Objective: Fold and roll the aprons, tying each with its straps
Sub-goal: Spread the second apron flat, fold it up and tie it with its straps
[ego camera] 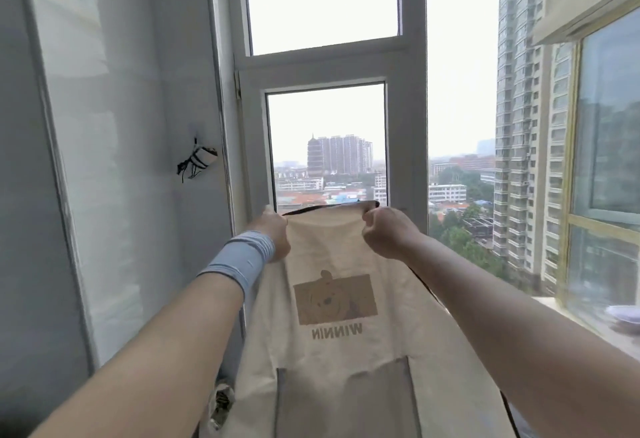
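A beige apron with a brown bear print and mirrored lettering hangs spread out in front of me. My left hand, with a blue wristband on the wrist, grips the apron's top left corner. My right hand grips the top right corner. A dark strap runs along the top edge between both hands, and another dark strap trails down under my right forearm. A rolled, tied white bundle with dark straps hangs on the left wall.
A white-framed window stands straight ahead, with city buildings beyond. A window sill runs along the right, carrying a small dish. A pale wall panel closes the left side.
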A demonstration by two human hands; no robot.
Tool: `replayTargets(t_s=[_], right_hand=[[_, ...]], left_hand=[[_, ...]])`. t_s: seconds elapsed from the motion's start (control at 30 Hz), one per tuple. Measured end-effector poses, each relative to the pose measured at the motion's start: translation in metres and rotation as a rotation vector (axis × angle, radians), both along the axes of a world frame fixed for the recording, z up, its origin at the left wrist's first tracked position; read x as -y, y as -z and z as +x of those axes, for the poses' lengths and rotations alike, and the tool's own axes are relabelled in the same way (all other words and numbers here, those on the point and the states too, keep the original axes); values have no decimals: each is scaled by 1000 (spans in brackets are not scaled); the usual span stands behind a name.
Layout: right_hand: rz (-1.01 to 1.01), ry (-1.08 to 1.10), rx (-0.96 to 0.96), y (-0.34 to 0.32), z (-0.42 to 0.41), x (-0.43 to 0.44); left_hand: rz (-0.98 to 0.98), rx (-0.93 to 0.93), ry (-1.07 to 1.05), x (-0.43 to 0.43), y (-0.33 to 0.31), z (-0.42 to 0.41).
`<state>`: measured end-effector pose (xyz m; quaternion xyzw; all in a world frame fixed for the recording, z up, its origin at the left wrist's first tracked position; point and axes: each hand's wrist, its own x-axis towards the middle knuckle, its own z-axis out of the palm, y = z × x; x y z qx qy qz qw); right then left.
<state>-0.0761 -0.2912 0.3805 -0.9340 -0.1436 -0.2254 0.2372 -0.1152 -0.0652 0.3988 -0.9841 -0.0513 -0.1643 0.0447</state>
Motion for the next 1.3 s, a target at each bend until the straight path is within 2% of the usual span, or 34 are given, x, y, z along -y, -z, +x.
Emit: replayTargets(t_s=[0.1, 0.2, 0.37, 0.5, 0.63, 0.77, 0.87, 1.0, 1.17, 1.23, 1.3], right_hand=[[96, -9, -162, 51, 32, -15], [95, 31, -326, 104, 66, -29], [114, 23, -564, 188, 115, -51], [77, -3, -705, 254, 127, -58], [-26, -14, -732, 335, 112, -64], [-106, -163, -672, 411, 68, -71], [-95, -260, -766, 455, 26, -77], [-185, -345, -876, 515, -22, -74], [-376, -305, -1069, 564, -65, -43], [-480, -291, -1050, 575, -76, -27], [-557, -254, -954, 578, -84, -16]], left_hand=[[-128, -75, 15, -5, 55, 39], [-193, -154, 32, -12, 107, 76], [-198, -311, 135, -25, 191, 128], [-194, -416, 156, -36, 253, 137], [-255, -543, 193, -43, 323, 124], [-307, -709, 173, -40, 396, 90], [-350, -797, 157, -33, 447, 57], [-395, -892, 128, -23, 506, 10], [-324, -993, 64, -15, 556, -37], [-302, -1100, 43, -10, 565, -50], [-266, -1176, 70, 0, 567, -61]])
